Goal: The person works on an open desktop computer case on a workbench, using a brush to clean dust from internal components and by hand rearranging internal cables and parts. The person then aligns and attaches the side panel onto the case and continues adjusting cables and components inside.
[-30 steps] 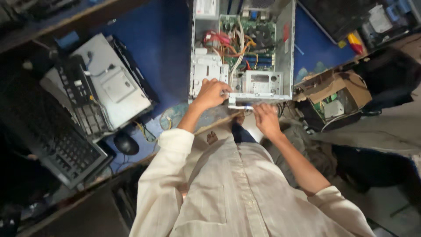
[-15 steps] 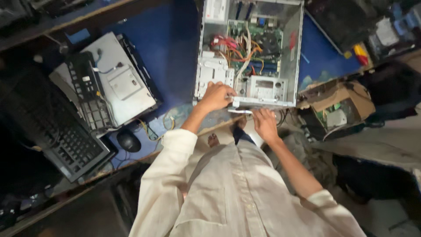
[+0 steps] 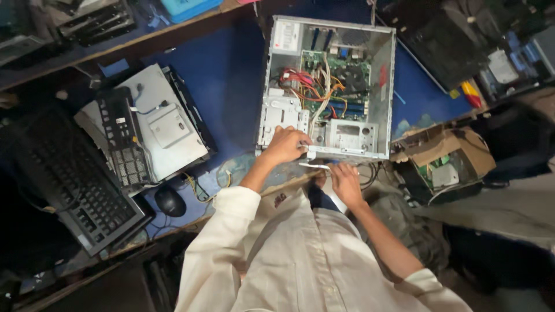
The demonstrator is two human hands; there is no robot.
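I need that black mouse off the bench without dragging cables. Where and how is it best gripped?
Grip the mouse across its two long flanks, coming from above: it lies flat, domed back up. The keyboard crowds its left, and loose wires lie at its right.

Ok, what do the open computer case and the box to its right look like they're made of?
The computer case looks like bare sheet metal: dull grey, thin folded edges, punched holes in the drive bay under the left hand. The box looks like corrugated cardboard: matte brown, flaps bent open and creased. The slim pale strip at the right hand is too small to judge.
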